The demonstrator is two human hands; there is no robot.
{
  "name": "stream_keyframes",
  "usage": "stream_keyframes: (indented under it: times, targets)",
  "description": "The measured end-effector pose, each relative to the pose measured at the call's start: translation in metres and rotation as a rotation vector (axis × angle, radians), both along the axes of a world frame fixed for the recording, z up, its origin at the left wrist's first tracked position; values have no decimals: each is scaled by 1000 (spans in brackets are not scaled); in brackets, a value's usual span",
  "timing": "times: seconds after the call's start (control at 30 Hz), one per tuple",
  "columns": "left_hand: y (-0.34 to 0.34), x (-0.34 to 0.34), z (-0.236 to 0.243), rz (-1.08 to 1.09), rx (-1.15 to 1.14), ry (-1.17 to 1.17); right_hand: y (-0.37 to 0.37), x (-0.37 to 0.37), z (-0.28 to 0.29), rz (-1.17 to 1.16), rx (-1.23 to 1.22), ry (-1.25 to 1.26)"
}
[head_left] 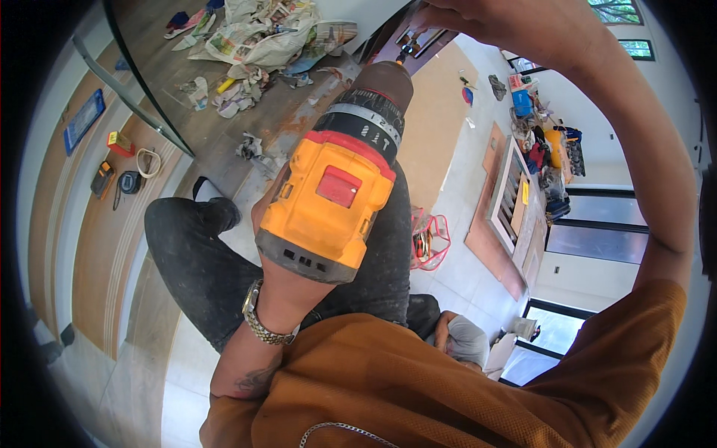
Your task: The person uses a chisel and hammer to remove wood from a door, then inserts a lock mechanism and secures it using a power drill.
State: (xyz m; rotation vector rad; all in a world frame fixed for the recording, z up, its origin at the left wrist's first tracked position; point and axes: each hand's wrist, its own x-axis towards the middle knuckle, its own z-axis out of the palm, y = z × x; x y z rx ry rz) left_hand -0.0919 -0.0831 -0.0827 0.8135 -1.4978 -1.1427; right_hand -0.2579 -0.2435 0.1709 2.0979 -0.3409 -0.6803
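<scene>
My left hand [293,290], with a metal-band watch [258,317] on the wrist, is closed around the handle of a yellow and black cordless drill [306,201]. The drill body hides most of its fingers. Away from me points the dark chuck [390,81], a bit [403,57] at its tip beside a dark-edged opening in a white surface. Raised at the top edge, my right hand [478,19] has its fingers bent together just beyond the bit. The frame edge partly cuts them off, so what they pinch cannot be made out.
On a wooden ledge at left lie a tape measure [129,182], a red and yellow box [120,144] and a blue-framed level-like tool [84,122]. Crumpled paper [258,37] litters the floor. A pink-red basket [431,239], a framed panel [510,198] and another person [467,340] are at right.
</scene>
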Motion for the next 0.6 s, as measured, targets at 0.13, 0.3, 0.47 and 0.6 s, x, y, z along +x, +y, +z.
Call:
stream_keyframes:
  times: [0.13,0.3,0.47,0.6]
  targets:
    - [6,0,-2,127,-73,-156,-2,3,-5,84,43,-74]
    - [10,-6,-1,147,-79,-107,1,2,0,172,8,-79]
    - [7,-5,18,87,-74,-43,1,-1,-4,177,4,-95]
    - [13,-2,12,111,-25,-61,-5,1,-7,128,86,-177]
